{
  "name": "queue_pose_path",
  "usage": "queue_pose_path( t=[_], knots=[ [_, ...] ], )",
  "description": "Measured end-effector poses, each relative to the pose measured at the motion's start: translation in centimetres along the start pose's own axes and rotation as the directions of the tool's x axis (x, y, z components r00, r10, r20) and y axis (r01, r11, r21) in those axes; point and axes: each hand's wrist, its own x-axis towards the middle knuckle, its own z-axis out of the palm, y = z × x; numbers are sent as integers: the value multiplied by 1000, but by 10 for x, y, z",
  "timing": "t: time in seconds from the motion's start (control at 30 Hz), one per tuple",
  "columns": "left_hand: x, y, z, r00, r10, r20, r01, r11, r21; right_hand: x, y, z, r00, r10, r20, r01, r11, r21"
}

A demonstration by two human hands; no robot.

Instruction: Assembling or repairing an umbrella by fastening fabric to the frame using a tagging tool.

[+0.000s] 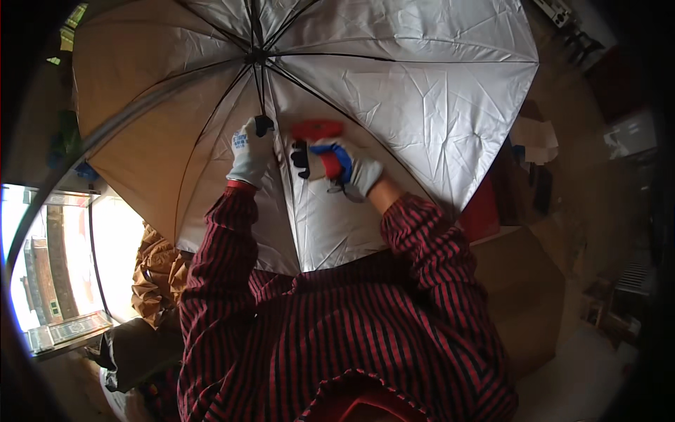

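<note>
A large open umbrella [436, 98] spreads in front of me, its silver inner side facing me and its black ribs fanning out from a central hub. My left hand [252, 149], in a white glove with dark fingertips, is closed around a thin black umbrella rib [263, 91] just below the hub. To its right, my right hand [344, 163], gloved in white and blue, is closed on a red hand tool [316, 129]. The tool's wide red head lies close to the silver cloth; motion blur hides its exact kind, and whether it touches the cloth I cannot tell.
A dark curved bar [116, 123] arches across the left side. Crumpled brown paper [158, 274] and a dark bag [137, 352] lie at the lower left, near a bright opening. On the right are a brown cardboard panel [520, 302] and a red object [481, 211].
</note>
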Motion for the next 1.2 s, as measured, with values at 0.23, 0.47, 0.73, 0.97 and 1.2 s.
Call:
queue_pose_path(
  t=[0.23, 0.47, 0.73, 0.97, 1.2],
  knots=[
    [85, -44, -80, 983, 174, 59, -177, 812, 556, -23, -47, 85, 913, 329, 243, -406, 795, 450],
    [87, -48, -85, 963, 180, -201, -73, 891, 448, -17, -63, 90, 978, 191, 85, -206, 953, 220],
    [-7, -27, 14, 979, -142, 146, 85, 937, 338, 5, -8, 30, 915, -12, -402, 144, 944, 298],
    [-6, -14, 42, 977, -192, 90, 155, 937, 312, -17, -40, 81, 754, -186, -630, 210, 977, -38],
    [-10, -8, 42, 959, -251, 130, 215, 946, 245, -10, -64, 73, 682, -277, -677, 269, 956, -120]
  ],
)
